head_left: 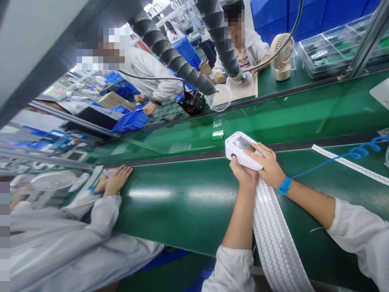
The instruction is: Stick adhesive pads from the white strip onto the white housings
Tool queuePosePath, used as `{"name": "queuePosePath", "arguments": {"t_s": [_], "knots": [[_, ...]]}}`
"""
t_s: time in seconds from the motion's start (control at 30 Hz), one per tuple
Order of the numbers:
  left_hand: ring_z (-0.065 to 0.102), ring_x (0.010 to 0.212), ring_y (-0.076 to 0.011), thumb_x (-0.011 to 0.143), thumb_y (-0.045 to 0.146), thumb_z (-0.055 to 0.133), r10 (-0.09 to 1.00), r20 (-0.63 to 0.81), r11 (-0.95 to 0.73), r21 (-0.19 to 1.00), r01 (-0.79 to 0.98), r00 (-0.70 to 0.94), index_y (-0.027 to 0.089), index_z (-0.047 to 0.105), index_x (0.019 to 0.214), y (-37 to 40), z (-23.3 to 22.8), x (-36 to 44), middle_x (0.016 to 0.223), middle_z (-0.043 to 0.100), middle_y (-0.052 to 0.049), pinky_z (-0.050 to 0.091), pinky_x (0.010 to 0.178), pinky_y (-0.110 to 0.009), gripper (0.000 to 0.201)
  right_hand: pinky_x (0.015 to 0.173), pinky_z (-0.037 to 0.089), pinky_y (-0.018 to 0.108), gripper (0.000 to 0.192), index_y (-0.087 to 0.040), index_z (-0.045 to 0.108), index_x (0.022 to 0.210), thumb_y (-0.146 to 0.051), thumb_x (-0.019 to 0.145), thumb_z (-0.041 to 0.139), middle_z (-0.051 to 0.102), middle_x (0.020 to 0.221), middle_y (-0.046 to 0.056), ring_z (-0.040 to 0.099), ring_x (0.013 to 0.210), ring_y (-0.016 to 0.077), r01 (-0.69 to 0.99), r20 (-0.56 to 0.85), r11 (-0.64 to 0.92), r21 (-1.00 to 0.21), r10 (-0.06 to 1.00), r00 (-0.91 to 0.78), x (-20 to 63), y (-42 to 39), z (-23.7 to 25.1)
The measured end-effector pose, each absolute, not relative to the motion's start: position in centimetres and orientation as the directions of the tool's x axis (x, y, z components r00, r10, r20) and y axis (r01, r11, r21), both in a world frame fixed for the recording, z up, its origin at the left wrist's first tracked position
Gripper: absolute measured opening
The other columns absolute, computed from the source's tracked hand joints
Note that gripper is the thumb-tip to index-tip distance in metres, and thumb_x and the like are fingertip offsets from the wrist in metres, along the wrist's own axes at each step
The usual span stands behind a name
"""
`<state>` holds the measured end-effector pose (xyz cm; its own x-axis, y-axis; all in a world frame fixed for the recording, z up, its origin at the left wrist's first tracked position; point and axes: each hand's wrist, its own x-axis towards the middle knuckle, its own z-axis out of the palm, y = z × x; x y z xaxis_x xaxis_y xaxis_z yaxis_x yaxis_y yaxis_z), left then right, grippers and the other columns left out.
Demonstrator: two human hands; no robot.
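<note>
Both of the person's hands are engaged on one item, a white device (246, 157) with a grey window (244, 142) in its upper face. The device is positioned at the far edge of the green bench (182, 219), right of that edge's middle, in front of the dark rail (170, 159); whether any part of it bears on the bench cannot be told. The left hand (245, 173) supports the near side from below, its grip clasped on the casing and its thumb at the dark blue button (233, 155); pressure on the button cannot be determined. The right hand (269, 164) grips the right-hand end, fingers laid over the upper face at the window.

A wide patterned strip (275, 227) runs from beneath the hands to the near edge of the bench. A narrow strip (349, 164) lies by the far edge, towards the right. The right wrist carries a blue wristband (285, 185) with a coiled cord (364, 149).

Beyond the rail, a small circuit board (217, 123) and a green part (218, 135) lie near each other on the green belt (304, 121). A co-worker's hand (118, 181) rests near the far left corner of the bench.
</note>
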<state>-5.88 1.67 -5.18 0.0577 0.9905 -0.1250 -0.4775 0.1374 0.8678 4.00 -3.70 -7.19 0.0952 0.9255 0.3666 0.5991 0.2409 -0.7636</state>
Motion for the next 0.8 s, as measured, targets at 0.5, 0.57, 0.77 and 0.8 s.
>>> {"name": "queuePosePath", "arguments": {"t_s": [0.5, 0.57, 0.77, 0.8], "knots": [[0.06, 0.163, -0.0386, 0.1, 0.083, 0.044, 0.986, -0.104, 0.157, 0.857, -0.491, 0.133, 0.024, 0.074, 0.148, 2.5, -6.3, -7.9, 0.155, 0.077, -0.012, 0.057, 0.132, -0.052, 0.082, 0.142, 0.028, 0.068, 0.09, -0.038, 0.059, 0.175, -0.012, 0.09, 0.064, 0.045, 0.184, 0.01, 0.029, 0.175, 0.0441, 0.675, 0.476, 0.302, -0.673, 0.876, 0.082, 1.8, -4.3, -7.2], [0.06, 0.163, -0.0387, 0.1, 0.087, 0.046, 0.99, -0.094, 0.133, 0.858, -0.496, 0.104, 0.024, 0.076, 0.144, 2.7, -6.5, -8.0, 0.151, 0.079, -0.013, 0.058, 0.13, -0.05, 0.083, 0.142, 0.032, 0.067, 0.093, -0.03, 0.055, 0.179, -0.014, 0.088, 0.064, 0.044, 0.183, 0.015, 0.03, 0.173, 0.0435, 0.639, 0.517, 0.355, -0.682, 0.852, 0.078, 1.6, -4.4, -7.4], [0.067, 0.155, -0.0359, 0.108, 0.078, 0.049, 0.985, -0.154, 0.17, 0.785, -0.595, 0.078, 0.022, 0.078, 0.142, 2.4, -5.6, -7.2, 0.146, 0.081, -0.012, 0.061, 0.126, -0.046, 0.072, 0.137, 0.04, 0.069, 0.078, -0.017, 0.058, 0.175, -0.022, 0.097, 0.053, 0.05, 0.176, 0.02, 0.046, 0.16, 0.0414, 0.53, 0.541, 0.38, -0.758, 0.82, 0.186, 2.1, -3.8, -7.8], [0.068, 0.154, -0.036, 0.11, 0.076, 0.048, 0.978, -0.195, 0.2, 0.76, -0.618, 0.077, 0.02, 0.078, 0.143, 2.3, -5.2, -6.9, 0.147, 0.081, -0.014, 0.061, 0.125, -0.046, 0.072, 0.138, 0.039, 0.07, 0.073, -0.018, 0.06, 0.173, -0.024, 0.101, 0.051, 0.051, 0.177, 0.019, 0.046, 0.161, 0.0412, 0.518, 0.528, 0.359, -0.776, 0.82, 0.221, 2.2, -3.7, -7.8]]}}
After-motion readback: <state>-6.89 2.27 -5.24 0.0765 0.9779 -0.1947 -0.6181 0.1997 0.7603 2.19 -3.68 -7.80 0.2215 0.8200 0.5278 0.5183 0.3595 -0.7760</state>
